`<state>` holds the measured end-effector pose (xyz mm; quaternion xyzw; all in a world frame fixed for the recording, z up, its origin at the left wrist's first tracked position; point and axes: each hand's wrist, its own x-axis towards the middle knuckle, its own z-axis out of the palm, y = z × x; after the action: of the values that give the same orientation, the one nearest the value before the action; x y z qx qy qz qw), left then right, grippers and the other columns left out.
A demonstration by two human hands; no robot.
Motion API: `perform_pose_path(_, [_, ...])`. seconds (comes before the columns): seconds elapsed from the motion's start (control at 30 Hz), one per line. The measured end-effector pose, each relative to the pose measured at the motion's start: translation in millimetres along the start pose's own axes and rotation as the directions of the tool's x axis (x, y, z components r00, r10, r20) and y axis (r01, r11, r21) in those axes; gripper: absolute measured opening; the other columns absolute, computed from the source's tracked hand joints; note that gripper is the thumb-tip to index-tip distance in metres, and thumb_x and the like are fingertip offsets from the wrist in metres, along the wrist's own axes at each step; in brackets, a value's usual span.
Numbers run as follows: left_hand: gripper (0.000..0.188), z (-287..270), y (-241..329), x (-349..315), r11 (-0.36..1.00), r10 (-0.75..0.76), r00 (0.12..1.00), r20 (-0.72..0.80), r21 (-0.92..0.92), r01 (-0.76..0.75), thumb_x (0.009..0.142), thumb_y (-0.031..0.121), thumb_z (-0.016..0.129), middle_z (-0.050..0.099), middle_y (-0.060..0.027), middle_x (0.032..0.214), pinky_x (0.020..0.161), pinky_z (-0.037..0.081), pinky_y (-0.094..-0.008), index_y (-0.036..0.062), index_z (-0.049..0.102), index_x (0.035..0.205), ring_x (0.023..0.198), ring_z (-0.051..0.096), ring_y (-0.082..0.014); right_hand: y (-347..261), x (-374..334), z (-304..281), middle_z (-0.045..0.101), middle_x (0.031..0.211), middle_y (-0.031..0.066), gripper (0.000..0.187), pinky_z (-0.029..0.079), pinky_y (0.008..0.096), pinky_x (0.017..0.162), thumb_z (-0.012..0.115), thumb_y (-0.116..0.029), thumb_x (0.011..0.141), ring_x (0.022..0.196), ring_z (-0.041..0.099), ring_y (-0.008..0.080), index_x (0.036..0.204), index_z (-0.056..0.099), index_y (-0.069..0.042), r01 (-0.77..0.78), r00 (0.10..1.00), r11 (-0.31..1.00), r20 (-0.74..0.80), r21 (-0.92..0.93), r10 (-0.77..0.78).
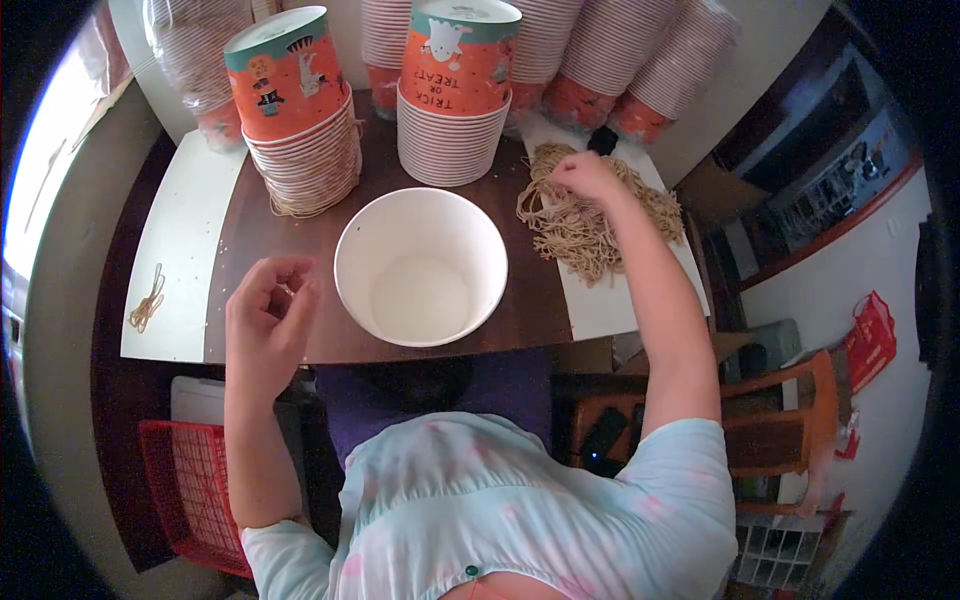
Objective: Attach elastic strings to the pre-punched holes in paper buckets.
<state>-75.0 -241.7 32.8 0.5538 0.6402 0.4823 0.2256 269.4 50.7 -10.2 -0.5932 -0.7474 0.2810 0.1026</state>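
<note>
Two hands; one open white tub; two upturned tub stacks; one cord heap.

At your twelve o'clock, a smooth paper tub; at one, matt, rough-looking bands; at eleven, glossy plastic wrap.

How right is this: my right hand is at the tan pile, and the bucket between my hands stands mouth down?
One part is wrong: the bucket stands mouth up; the head view looks into it. Your right hand is at the tan pile, with the bucket between it and your left hand.
</note>
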Motion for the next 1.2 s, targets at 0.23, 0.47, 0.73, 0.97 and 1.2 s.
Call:
perform_pose_path(0.23, [0.014, 2, 8, 11, 0.991, 0.110, 0.993, -0.052, -0.077, -0.114, 0.082, 0.004, 0.063, 0.056, 0.0007, 0.077, 0.054, 0.036, -0.0182, -0.0016, 0.062, 0.095, 0.059, 0.041, -0.0026, -25, -24, -62, 0.064, 0.079, 0.0037, 0.009, 0.048, 0.0255, 0.065, 0.060, -0.013, 0.085, 0.070, 0.060, 0.0122, 0.085, 0.062, -0.005, 0.220, 0.975, 0.790, -0.151, 0.572, -0.163])
perform_pose_path(0.47, [0.016, 10, 43, 48, 0.959, 0.244, 0.970, 0.001, -0.152, -0.241, 0.084, 0.007, 0.065, 0.056, 0.0026, 0.073, 0.053, 0.036, -0.0180, -0.0021, 0.063, 0.096, 0.060, 0.043, -0.0016, -77, -56, -126, 0.056, 0.070, 0.0010, 0.012, 0.046, 0.0254, 0.052, 0.057, -0.021, 0.091, 0.059, 0.055, 0.0112, 0.091, 0.057, -0.009, 0.261, 0.965, 0.597, -0.189, 0.759, -0.182])
perform_pose_path(0.73, [0.017, 40, 73, 70, 0.950, 0.226, 0.954, 0.196, -0.259, -0.172, 0.086, 0.011, 0.064, 0.060, -0.0008, 0.076, 0.061, 0.044, -0.0198, -0.0024, 0.062, 0.095, 0.068, 0.052, -0.0042, -83, -51, -152, 0.054, 0.068, -0.0018, 0.012, 0.029, 0.0207, 0.042, 0.062, -0.019, 0.087, 0.049, 0.039, 0.0040, 0.088, 0.061, -0.007, 0.347, 0.906, 0.846, -0.377, 0.404, -0.192])
perform_pose_path(0.97, [0.018, 47, 87, 86, 0.919, 0.351, 0.911, 0.215, -0.269, -0.290, 0.086, 0.012, 0.064, 0.060, -0.0021, 0.075, 0.060, 0.044, -0.0213, -0.0040, 0.062, 0.095, 0.066, 0.052, -0.0055, -100, -78, -159, 0.054, 0.068, -0.0032, 0.012, 0.034, 0.0213, 0.049, 0.061, -0.017, 0.088, 0.054, 0.041, 0.0043, 0.085, 0.062, -0.005, 0.395, 0.847, 0.911, -0.432, 0.121, -0.310])
perform_pose_path(1.2, [0.032, 70, 114, 109, 0.893, 0.448, 0.861, 0.239, -0.172, -0.417, 0.084, 0.018, 0.064, 0.067, -0.0144, 0.092, 0.075, 0.050, -0.0328, -0.0034, 0.062, 0.108, 0.083, 0.063, -0.0203, -124, -94, -156, 0.057, 0.070, -0.0022, 0.013, 0.042, 0.0232, 0.059, 0.061, -0.016, 0.087, 0.063, 0.050, 0.0057, 0.084, 0.061, -0.003, 0.332, 0.884, 0.942, -0.361, 0.040, -0.296])
